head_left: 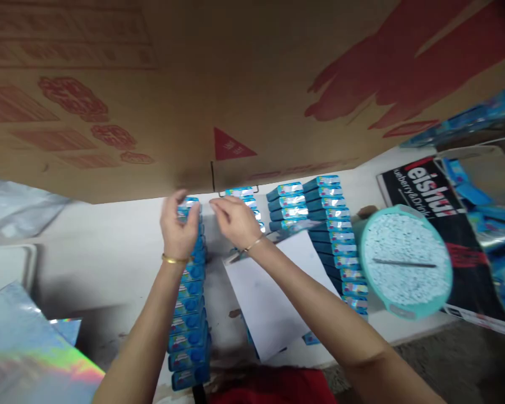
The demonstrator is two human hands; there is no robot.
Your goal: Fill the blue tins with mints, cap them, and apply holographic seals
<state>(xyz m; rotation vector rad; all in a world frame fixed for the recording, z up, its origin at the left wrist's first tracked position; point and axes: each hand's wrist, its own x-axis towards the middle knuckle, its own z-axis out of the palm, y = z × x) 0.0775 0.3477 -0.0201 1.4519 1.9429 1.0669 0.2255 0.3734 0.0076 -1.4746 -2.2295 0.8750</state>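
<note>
My left hand (177, 229) reaches to the far end of a long row of small blue boxes (190, 314) on the white table (109, 264), its fingers closed around the farthest box (189, 203). My right hand (234, 220) hovers just right of it, fingers pinched near that same box, above a white sheet of paper (269, 297). Whether the right hand holds anything is hard to see. More rows of the blue boxes (320, 224) stand to the right.
A big brown cardboard box (235, 84) with red print hangs over the far side of the table. A teal round tray (405, 261) of small white pellets sits at right, by a black printed carton (446, 224). Holographic foil (21, 348) lies at the near left.
</note>
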